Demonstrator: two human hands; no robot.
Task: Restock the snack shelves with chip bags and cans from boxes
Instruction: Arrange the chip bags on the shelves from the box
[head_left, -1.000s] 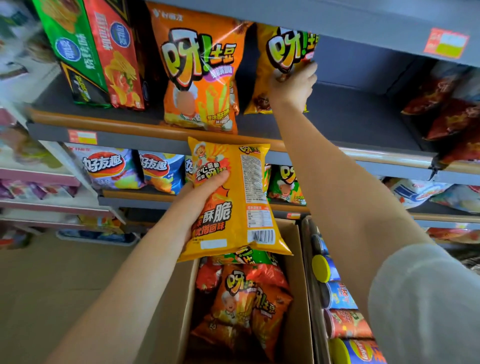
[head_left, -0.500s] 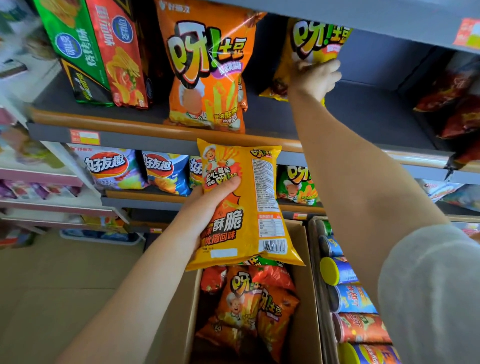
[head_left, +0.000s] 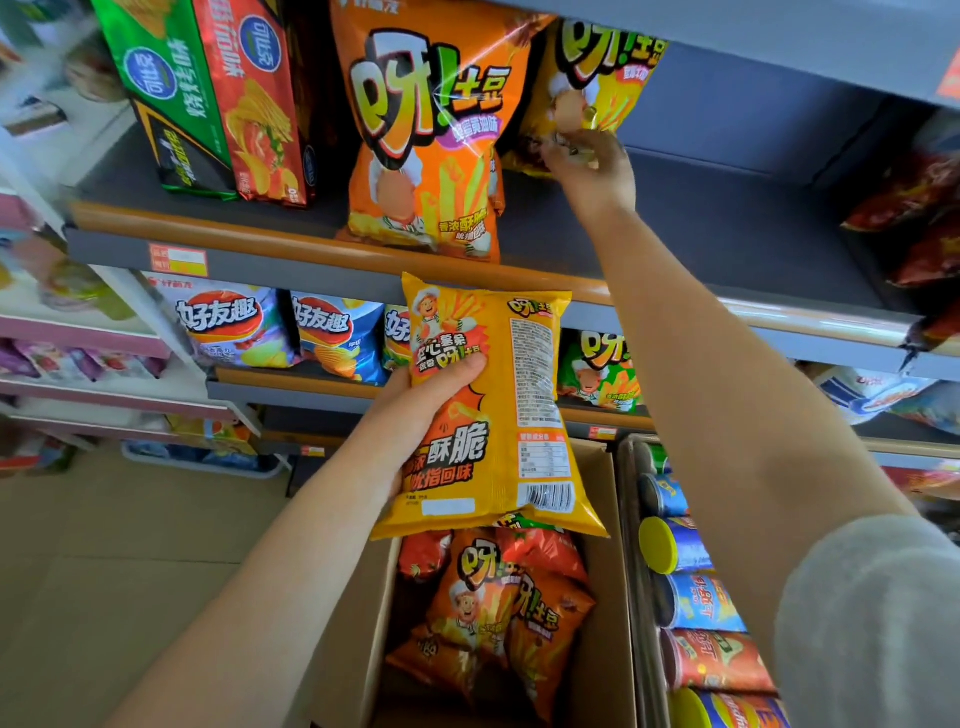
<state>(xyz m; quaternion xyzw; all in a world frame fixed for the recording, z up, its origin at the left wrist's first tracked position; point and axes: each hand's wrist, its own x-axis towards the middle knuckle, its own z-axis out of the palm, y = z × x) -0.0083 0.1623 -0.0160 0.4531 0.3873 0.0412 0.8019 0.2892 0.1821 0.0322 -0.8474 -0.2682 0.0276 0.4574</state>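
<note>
My left hand (head_left: 415, 410) grips a yellow chip bag (head_left: 498, 415), held back side up over an open cardboard box (head_left: 602, 597) with several orange and red chip bags (head_left: 498, 608) inside. My right hand (head_left: 589, 166) reaches up to the upper shelf (head_left: 727, 244) and pinches the lower edge of a yellow-orange chip bag (head_left: 602, 67) standing at the back. A large orange chip bag (head_left: 431, 130) stands just left of it on the same shelf.
A second box (head_left: 631, 519) at right holds several chip cans (head_left: 685, 597) on their sides. Green and red chip packs (head_left: 218, 93) stand at the shelf's left, dark red bags (head_left: 914, 208) at its right. The lower shelf (head_left: 311, 384) carries blue and green bags.
My right hand has slid down the shelved bag from its middle to its lower edge. The view has moved closer to the shelf. My left hand keeps the yellow bag in much the same place.
</note>
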